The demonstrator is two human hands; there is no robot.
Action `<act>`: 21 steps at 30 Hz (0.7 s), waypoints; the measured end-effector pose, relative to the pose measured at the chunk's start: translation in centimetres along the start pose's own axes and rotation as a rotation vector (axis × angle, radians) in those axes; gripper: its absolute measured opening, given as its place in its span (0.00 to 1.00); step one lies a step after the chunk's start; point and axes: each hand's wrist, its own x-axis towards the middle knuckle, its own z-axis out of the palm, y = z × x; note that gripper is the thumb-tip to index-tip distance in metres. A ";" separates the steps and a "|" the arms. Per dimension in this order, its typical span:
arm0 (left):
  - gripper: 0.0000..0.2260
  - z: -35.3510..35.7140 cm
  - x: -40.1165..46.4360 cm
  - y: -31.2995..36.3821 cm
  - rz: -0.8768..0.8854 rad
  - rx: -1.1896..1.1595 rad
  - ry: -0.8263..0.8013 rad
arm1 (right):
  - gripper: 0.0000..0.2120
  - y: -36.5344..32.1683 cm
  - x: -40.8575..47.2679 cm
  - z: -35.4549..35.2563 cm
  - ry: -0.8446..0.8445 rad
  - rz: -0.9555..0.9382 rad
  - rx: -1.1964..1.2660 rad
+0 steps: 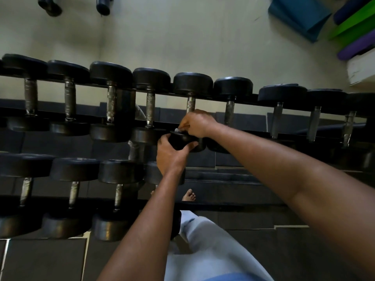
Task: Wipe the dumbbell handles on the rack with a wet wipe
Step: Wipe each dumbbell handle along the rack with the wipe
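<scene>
wipe (177, 130) under right hand (197, 123) — left hand (172, 153) below

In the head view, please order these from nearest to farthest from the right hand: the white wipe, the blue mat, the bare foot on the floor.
1. The white wipe, pinched at the fingertips of the right hand, on the upper row of the rack.
2. The bare foot, below the hands, on the dark floor.
3. The blue mat, far off at the upper right, against the wall.
</scene>
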 end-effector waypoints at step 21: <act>0.46 7.0 1.5 -6.6 -0.230 -0.874 -0.141 | 0.09 5.1 1.3 2.5 0.786 0.207 0.645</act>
